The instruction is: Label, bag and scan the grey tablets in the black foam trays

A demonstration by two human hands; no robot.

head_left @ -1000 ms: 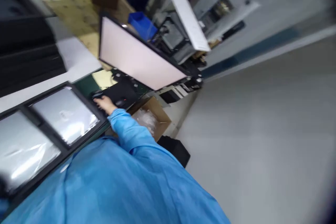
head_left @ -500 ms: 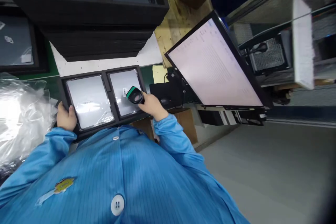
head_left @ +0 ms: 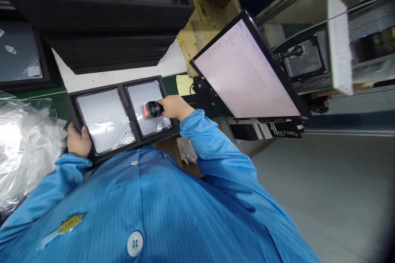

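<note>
While the right hand [head_left: 174, 107] is clamped around a handheld scanner [head_left: 152, 109], whose nose glows red just above the silver bagged unit [head_left: 148, 125] in the right compartment of the black tray [head_left: 125, 100], the left hand [head_left: 77, 141] grips the tray's lower-left corner, fingers closed over the rim. The tray lies on the green bench [head_left: 33, 94] at centre left of the frame. Judging by the light, the right compartment is being read now. The second bagged unit [head_left: 105, 119], in the left compartment, has nothing over it and looks yet to be read. A lit monitor [head_left: 243, 74] stands to the right, and crumpled clear bags [head_left: 24, 144] lie at far left.
</note>
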